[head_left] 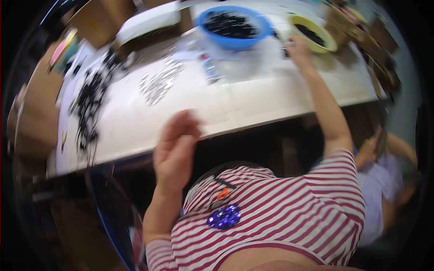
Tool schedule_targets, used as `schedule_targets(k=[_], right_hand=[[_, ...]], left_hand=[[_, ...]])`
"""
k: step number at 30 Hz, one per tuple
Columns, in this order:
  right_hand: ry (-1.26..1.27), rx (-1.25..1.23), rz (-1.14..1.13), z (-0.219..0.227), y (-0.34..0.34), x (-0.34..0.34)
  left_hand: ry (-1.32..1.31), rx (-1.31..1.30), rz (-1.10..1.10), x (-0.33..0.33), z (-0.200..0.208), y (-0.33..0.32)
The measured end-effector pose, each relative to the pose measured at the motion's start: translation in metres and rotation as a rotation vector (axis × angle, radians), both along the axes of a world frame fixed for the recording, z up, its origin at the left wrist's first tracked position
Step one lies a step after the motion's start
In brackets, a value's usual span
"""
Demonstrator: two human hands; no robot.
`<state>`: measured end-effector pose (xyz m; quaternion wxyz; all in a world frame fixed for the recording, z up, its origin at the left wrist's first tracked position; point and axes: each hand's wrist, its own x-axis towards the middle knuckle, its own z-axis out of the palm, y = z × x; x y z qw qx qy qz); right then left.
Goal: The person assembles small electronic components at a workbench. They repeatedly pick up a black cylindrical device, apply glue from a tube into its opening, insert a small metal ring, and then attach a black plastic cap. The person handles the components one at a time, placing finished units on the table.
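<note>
My left hand [175, 151] is raised at the table's front edge, thumb and loosely bent fingers apart, with nothing visible in it. Its fingertips are blurred. Stretched far forward, my right hand [299, 53] is beside the yellow bowl [333, 41], which holds small black pieces [312, 35]. The fingers of that hand are drawn together; a small dark bit shows at their left side, but I cannot make out what they hold. Left of it stands a blue basin [266, 28] heaped with black pieces [230, 25].
Small silvery pieces [159, 83] lie spread on the white table [239, 101]. A small blue-and-white packet or tube [209, 68] is near them. Tangled black parts [92, 99] cover the left end. Cardboard boxes [38, 113] stand at left. Another person [377, 180] is at the right.
</note>
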<state>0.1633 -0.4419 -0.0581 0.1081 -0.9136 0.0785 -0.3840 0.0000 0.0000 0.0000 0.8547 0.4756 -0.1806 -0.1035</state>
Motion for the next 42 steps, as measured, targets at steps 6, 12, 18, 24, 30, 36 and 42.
schedule_targets(k=[6, 12, 18, 24, 30, 36, 42], right_hand=[[0.076, 0.179, 0.783, 0.051, 0.203, -0.040], [0.373, 0.275, 1.308, 0.029, 0.363, -0.046], [0.091, 0.110, 1.534, -0.039, 0.431, -0.018], [0.330, 0.254, 1.491, -0.032, 0.427, -0.012], [0.423, 0.357, 1.475, -0.032, 0.417, -0.005], [0.510, 0.400, 1.470, -0.032, 0.416, -0.002], [0.543, 0.409, 1.473, -0.031, 0.415, -0.002]], left_hand=[[-0.653, -0.390, -0.579, -0.021, 0.068, -0.041], [-0.611, -0.503, -0.670, -0.030, 0.085, -0.057], [-0.857, 0.338, -0.227, 0.044, 0.051, 0.040], [-0.418, 1.525, 1.020, 0.173, -0.054, 0.280], [-0.122, 2.054, 1.191, 0.203, -0.083, 0.328], [0.057, 1.884, 1.207, 0.215, -0.080, 0.346], [-0.030, 2.172, 1.031, 0.217, -0.066, 0.341]])
